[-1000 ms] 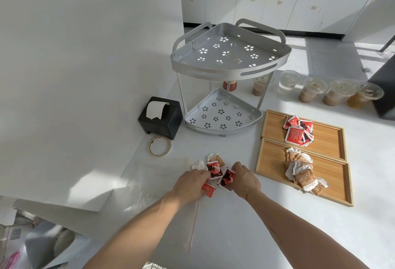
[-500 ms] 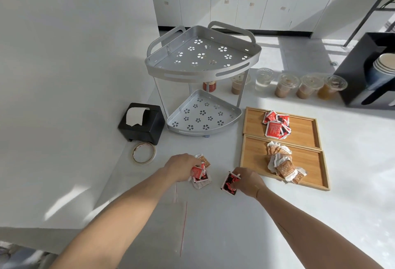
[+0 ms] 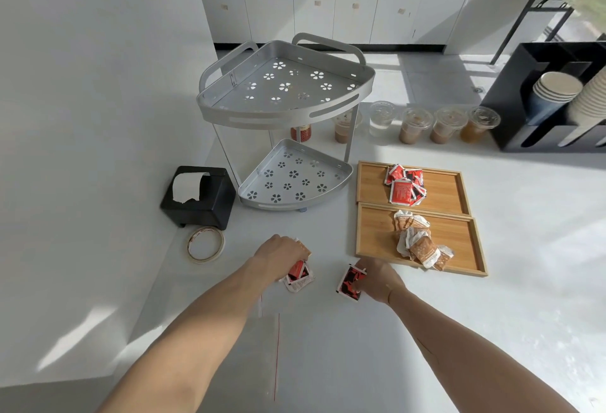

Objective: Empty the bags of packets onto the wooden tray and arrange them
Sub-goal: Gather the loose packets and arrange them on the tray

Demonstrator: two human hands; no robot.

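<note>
Packets are splitting between my two hands on the white counter [image 3: 328, 363]: my left hand [image 3: 282, 253] is closing over a small heap of red and brown packets [image 3: 298, 276], and my right hand [image 3: 377, 278] is pinching a red-and-black packet [image 3: 351, 282] just short of the near wooden tray [image 3: 377, 232]. I am judging that this red one belongs with the red pile [image 3: 405, 184] on the far wooden tray [image 3: 439, 189], not the brown pile [image 3: 419, 242], so I am planning to carry it high over the near rim and lay it flat. My left fingertips are hidden under the hand, so the grip there is partly a guess. A clear bag [image 3: 277, 347] is barely showing beyond its red seal line.
</note>
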